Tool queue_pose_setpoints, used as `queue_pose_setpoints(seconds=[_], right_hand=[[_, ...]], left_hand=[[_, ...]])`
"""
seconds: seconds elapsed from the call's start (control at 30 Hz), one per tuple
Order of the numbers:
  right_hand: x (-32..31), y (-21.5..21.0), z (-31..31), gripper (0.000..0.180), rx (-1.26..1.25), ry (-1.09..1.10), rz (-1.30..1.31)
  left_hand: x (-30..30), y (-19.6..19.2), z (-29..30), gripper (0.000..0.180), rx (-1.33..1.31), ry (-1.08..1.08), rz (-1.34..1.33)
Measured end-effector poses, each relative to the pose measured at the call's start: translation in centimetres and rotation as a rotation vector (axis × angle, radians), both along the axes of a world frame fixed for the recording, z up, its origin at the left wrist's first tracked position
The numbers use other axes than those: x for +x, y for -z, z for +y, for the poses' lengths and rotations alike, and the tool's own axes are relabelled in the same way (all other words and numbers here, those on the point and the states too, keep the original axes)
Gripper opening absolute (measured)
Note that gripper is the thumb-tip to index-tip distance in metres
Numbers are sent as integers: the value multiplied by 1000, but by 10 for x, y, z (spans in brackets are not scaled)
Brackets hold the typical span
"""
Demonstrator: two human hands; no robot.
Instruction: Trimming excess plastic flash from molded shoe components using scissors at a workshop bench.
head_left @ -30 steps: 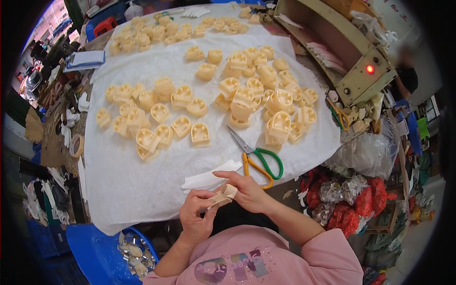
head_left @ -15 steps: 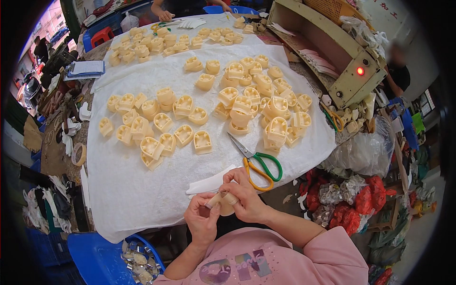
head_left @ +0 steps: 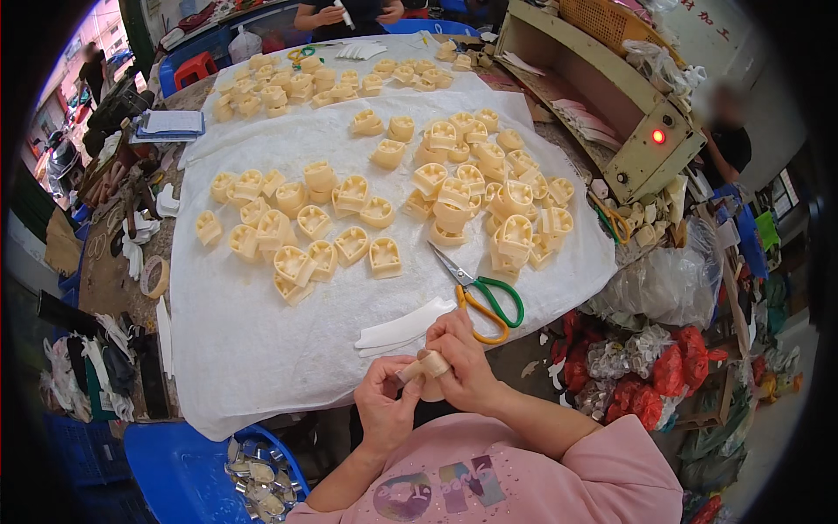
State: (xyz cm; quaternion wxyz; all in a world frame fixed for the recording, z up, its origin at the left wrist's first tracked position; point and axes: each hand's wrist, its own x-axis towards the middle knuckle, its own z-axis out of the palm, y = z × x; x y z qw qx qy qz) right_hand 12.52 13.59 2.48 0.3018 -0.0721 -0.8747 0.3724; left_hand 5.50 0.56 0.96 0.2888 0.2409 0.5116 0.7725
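My left hand [head_left: 387, 400] and my right hand [head_left: 463, 367] together hold one small cream-coloured moulded piece [head_left: 427, 366] close to my chest, at the near edge of the white cloth [head_left: 262, 341]. Both hands pinch it from opposite sides. Just beyond my hands lie a few white curved strips [head_left: 403, 324] and scissors with green and orange handles [head_left: 482, 293]. Many more cream moulded pieces [head_left: 349, 223] lie spread over the cloth.
A beige machine with a red light [head_left: 656, 135] stands at the right. Bags of red and clear items [head_left: 663, 367] pile at the lower right. A blue bin with shiny parts [head_left: 253, 463] sits at the lower left. Another person [head_left: 345, 13] works at the far end.
My hands with the piece have drawn a little closer to my body and turned it between the fingers. The pieces on the cloth have not moved.
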Motion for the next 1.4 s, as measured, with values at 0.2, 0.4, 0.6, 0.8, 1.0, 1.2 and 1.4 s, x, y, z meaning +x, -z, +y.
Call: queue_pose_setpoints(seconds=[0.2, 0.4, 0.6, 0.8, 1.0, 1.2, 1.4], right_hand=[[1, -9, -2, 10, -417, -139, -51], [-5, -17, -11, 12, -111, -99, -123], [-18, -25, -14, 9, -18, -134, -167], [-25, -23, -24, 10, 87, -3, -37], [-10, -15, -8, 30, -556, -201, -18], [3, -23, 13, 51, -1133, -351, -378], [18, -17, 18, 59, -489, -214, -93]], left_hand=[[-9, -3, -12, 15, -37, -18, 18], [-13, -2, -19, 17, -40, -21, 46], [-22, -3, -25, 14, -43, 24, -40], [-28, -2, -25, 18, -39, 114, -125], [-38, -6, -23, 18, -111, -114, 402], [-31, -8, -20, 10, -19, -156, 802], [-32, -13, -18, 36, 123, 12, 813]])
